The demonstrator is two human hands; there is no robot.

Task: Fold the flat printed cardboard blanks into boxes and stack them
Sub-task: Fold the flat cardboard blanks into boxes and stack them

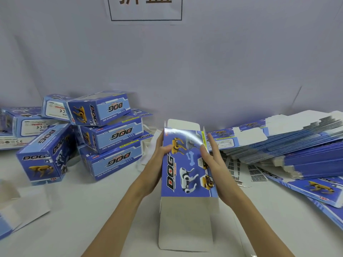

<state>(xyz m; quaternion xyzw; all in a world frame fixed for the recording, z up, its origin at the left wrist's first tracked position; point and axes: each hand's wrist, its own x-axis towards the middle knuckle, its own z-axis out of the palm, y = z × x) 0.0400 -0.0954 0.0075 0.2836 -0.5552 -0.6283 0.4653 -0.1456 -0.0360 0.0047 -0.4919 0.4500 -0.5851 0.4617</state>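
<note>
The task looks partway done. At nine to ten o'clock on the counter (104,206) sits a stack (104,134) of folded boxes: three piled one on another, more lying behind at the far left, and one box (44,156) tipped against the pile at nine o'clock. That makes at least six finished, though the far-left ones are partly cut off and hard to count.

At two to three o'clock a thick heap of blanks (289,147) lies fanned out flat, with a few more sliding toward four o'clock. By the look of it, far more blanks remain than boxes are made.

In the centre, one blank (187,169) is in work. It is held up above the counter, printed face toward the camera, already opened into a sleeve as far as I can judge; its white end flaps hang open at twelve and six o'clock, so neither end is closed yet. The left hand (157,162) grips its left edge, thumb over the printed face and fingers behind. The right hand (213,160) grips the right edge, thumb on the face and fingers stretched along the side.

Left for this one: tuck both ends, then put it on the stack.
</note>
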